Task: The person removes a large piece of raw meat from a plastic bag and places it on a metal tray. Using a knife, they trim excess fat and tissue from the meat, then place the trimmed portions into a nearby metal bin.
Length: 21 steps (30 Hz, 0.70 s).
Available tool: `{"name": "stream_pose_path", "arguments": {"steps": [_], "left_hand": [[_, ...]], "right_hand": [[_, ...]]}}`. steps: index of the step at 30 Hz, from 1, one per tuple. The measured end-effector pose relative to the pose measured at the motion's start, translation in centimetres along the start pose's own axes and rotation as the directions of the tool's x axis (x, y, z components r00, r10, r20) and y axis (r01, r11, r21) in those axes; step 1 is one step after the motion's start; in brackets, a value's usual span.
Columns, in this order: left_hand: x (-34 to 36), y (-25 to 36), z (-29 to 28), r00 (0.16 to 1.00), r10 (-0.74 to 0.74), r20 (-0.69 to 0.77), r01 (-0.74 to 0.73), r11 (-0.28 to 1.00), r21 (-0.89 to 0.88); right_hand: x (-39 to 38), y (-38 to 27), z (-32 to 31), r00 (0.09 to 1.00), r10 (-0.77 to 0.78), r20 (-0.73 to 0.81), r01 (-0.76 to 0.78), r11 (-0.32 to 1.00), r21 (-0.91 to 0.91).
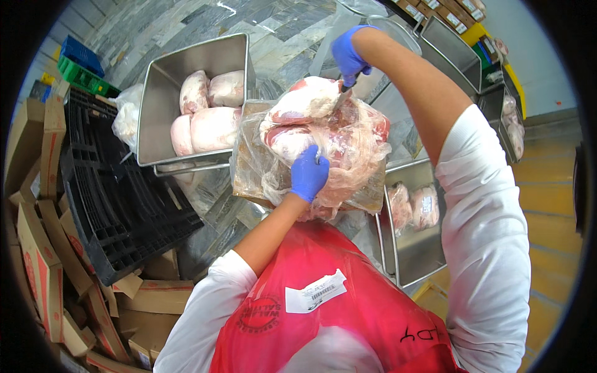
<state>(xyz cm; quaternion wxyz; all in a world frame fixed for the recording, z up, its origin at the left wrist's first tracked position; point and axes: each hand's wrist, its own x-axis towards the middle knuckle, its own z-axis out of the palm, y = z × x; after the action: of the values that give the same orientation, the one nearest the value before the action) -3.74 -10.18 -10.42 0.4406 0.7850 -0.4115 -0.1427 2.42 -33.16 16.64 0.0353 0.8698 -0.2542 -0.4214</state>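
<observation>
In front of me, large pieces of raw meat (305, 102) with pale fat lie on clear plastic wrap (367, 165) over a cardboard box (252, 177). My left hand (310, 174), in a blue glove, is closed against the near side of the meat. A small greyish bit shows by its fingers, but what it grips is unclear. My right hand (351, 55), also blue-gloved, is raised at the far side with its fingers wrapped round a knife (345, 87). The knife's dark lower part points down at the meat; its tip is hidden.
A metal bin (149, 121) with several meat pieces stands left, another metal bin (423, 261) with wrapped meat right. Black plastic pallets (118, 186) and flattened cardboard boxes (50, 267) crowd the left. More metal bins (451, 53) stand far right. Grey tiles (273, 25) cover the floor.
</observation>
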Motion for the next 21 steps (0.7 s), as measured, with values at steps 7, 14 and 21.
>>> {"name": "stream_pose_path", "arguments": {"steps": [7,14,21], "left_hand": [[3.9,5.4,-0.9,0.717,-0.355,0.600,0.692,0.263,-0.672],[5.0,-10.5,13.7,0.997,0.023,0.074,0.035,0.710,-0.703],[-0.6,3.0,-1.1,0.906,-0.304,0.294,0.351,0.928,-0.124]], "right_hand": [[0.9,-2.1,0.6,0.990,0.027,-0.141,-0.022,0.999,0.042],[-1.4,-8.5,-0.7,0.970,-0.108,-0.218,0.127,0.989,0.075],[-6.6,1.2,11.0,0.825,-0.048,-0.563,0.141,0.982,0.123]]}}
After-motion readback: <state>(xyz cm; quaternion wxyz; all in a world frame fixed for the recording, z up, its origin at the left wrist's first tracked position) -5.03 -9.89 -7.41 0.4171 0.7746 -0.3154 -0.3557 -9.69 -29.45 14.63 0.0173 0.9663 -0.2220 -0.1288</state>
